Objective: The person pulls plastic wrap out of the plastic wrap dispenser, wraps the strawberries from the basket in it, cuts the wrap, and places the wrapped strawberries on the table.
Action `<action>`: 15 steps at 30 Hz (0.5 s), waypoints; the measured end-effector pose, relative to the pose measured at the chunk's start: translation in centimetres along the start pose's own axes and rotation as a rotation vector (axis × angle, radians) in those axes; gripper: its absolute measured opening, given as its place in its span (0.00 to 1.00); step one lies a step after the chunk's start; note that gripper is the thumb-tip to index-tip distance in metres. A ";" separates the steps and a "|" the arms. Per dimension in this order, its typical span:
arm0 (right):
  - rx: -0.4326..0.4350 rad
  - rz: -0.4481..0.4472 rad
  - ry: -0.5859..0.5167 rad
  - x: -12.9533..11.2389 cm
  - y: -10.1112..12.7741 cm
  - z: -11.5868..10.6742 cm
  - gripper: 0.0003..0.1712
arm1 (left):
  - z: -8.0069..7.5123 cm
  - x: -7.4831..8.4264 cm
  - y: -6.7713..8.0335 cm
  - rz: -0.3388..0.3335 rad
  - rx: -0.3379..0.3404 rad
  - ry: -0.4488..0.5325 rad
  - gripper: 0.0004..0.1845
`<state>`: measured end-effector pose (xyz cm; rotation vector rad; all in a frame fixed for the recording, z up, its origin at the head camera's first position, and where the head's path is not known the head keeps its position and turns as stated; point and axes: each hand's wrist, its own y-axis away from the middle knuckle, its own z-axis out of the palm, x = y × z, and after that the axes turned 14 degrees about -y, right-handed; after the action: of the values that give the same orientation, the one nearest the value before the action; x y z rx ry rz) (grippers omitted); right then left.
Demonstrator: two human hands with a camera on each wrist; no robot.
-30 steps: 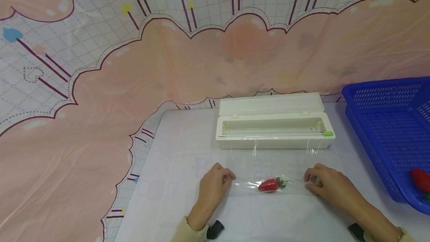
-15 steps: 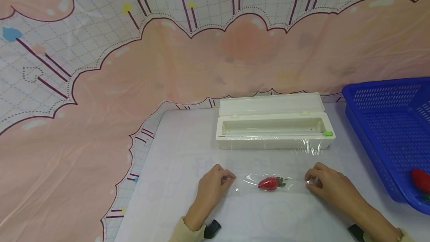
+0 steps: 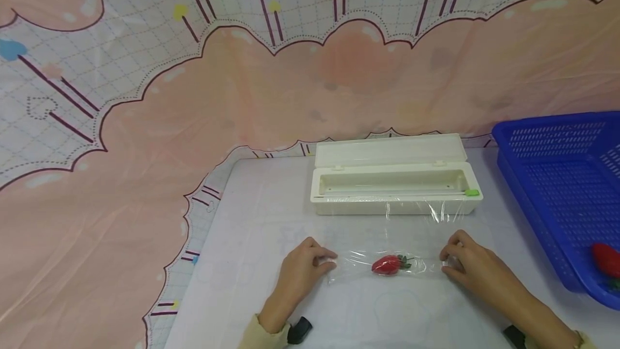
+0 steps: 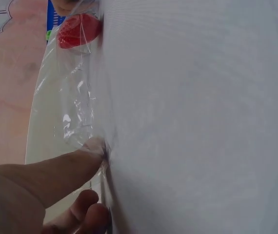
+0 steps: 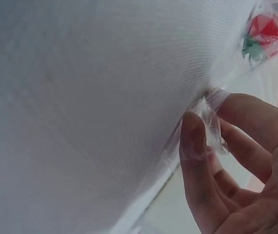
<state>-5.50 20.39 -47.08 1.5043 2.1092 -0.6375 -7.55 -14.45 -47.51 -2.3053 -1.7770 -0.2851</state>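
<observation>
A red strawberry (image 3: 386, 265) with green leaves lies on the white table under clear cling film (image 3: 356, 265). To its left, my left hand (image 3: 301, 269) has thumb and index finger at the film's left end; in the left wrist view the film (image 4: 75, 105) reaches a fingertip, its exact hold partly hidden. On the leafy side, my right hand (image 3: 472, 267) pinches the film's right end. Crumpled film (image 5: 213, 129) shows between thumb and fingers in the right wrist view. From there the film runs back to the white wrap dispenser (image 3: 397, 206), whose lid stands raised.
A green slider (image 3: 472, 193) sits at the right end of the dispenser's front edge. At the right stands a blue perforated basket (image 3: 537, 220) holding another strawberry (image 3: 606, 260). Patterned pink cloth (image 3: 290, 96) hangs behind the white table (image 3: 252, 203).
My left hand has shifted slightly left, with a little more gap between thumb and index finger. The glints on the film have changed. The right hand and the strawberry have barely moved.
</observation>
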 end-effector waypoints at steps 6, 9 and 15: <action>-0.002 -0.029 0.030 0.0 -0.1 -0.1 0.12 | -0.2 -0.1 0.0 0.055 0.016 -0.037 0.09; 0.004 -0.038 0.031 0.0 -0.1 0.0 0.13 | -0.2 -0.1 0.1 0.097 0.045 -0.079 0.08; 0.055 -0.113 0.049 0.2 -0.1 0.0 0.15 | -0.2 -0.2 0.2 0.155 0.101 -0.157 0.08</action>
<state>-5.65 20.51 -47.19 1.4521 2.2435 -0.7109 -7.41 -14.71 -47.42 -2.4334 -1.6262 0.0126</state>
